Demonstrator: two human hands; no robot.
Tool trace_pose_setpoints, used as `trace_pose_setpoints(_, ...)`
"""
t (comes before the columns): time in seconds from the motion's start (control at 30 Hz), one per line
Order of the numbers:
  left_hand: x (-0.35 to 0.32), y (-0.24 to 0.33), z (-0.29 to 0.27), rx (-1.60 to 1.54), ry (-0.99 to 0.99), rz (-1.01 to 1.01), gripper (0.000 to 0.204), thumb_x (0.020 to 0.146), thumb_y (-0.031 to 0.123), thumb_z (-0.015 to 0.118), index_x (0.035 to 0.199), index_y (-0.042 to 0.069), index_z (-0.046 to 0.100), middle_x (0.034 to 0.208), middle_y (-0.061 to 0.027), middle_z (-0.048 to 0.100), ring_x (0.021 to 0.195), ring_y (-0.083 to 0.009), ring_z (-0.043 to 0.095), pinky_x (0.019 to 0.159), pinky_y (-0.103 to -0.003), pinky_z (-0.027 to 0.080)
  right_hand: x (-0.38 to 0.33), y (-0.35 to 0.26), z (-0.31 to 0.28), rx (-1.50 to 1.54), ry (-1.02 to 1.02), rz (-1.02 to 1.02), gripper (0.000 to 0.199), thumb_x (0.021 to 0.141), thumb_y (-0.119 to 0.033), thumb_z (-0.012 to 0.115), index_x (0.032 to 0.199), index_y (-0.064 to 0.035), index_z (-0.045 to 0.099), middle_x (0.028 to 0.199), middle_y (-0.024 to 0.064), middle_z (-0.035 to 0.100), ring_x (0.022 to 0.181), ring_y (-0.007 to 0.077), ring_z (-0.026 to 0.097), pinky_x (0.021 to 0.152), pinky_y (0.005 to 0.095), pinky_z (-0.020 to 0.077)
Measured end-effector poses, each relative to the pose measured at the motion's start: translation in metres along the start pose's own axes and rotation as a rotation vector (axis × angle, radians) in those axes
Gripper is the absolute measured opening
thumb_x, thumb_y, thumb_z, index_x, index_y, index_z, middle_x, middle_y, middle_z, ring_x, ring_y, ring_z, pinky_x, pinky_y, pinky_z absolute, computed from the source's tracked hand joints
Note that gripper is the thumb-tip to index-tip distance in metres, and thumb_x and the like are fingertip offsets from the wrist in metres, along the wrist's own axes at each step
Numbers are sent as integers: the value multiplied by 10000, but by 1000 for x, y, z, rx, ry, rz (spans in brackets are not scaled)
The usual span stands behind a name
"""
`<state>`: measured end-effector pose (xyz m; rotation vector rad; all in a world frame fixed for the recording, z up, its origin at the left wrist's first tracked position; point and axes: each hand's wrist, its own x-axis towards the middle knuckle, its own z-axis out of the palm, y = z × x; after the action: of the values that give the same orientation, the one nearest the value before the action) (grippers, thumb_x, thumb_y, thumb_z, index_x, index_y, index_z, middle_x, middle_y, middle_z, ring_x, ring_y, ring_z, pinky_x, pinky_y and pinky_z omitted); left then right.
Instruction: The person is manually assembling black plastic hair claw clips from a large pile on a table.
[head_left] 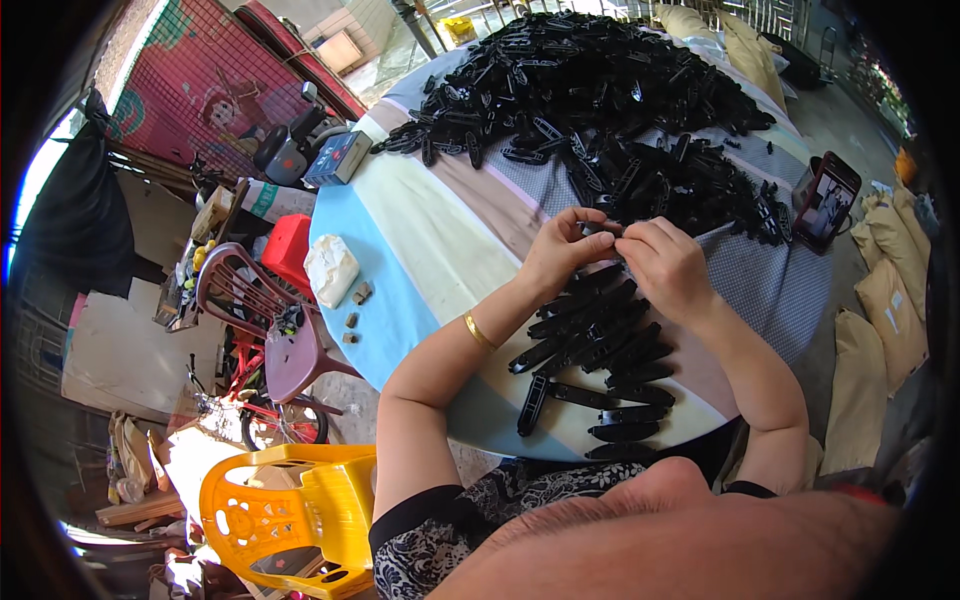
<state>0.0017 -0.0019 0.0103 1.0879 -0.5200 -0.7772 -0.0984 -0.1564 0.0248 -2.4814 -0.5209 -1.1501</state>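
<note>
Head view: pinching a small dark piece [590, 229] between thumb and forefinger of the left hand [569, 251], with little gap. Curled in at the right hand [664, 264], fingertips just beside the piece; cannot tell whether closed on anything there. Bent at both elbows, converging from either side, poised above loose rows of elongated black parts [598, 332] on a striped tablecloth [425, 255].

Household-type workshop: cloth-covered table [425, 245] w/ big heap of black plastic pcs [580, 90], amid yellow plastic chair [340, 500], red bike [262, 408] & tan sacks [858, 385]. Edges dark, so can't tell if fully roofed.
</note>
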Motion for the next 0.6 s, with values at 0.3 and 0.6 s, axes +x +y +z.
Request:
trace_pose_setpoints(0.3,-9,2,9,413,-21,207,283,810,-4,604,1051,-26,457,967,-102,610,751,-88,593,651,-198,506,-8,14,7,836,-324,765,246,792,-124,673,973,34,621,824,106,667,738,105,619,673,240,478)
trace_pose_setpoints(0.6,-19,46,6,743,-110,144,360,799,63,664,1099,22,470,908,-92,634,746,-87,572,662,-224,472,10,43,-31,712,-266,787,244,843,-160,623,1008,18,622,830,87,663,684,120,622,629,242,506)
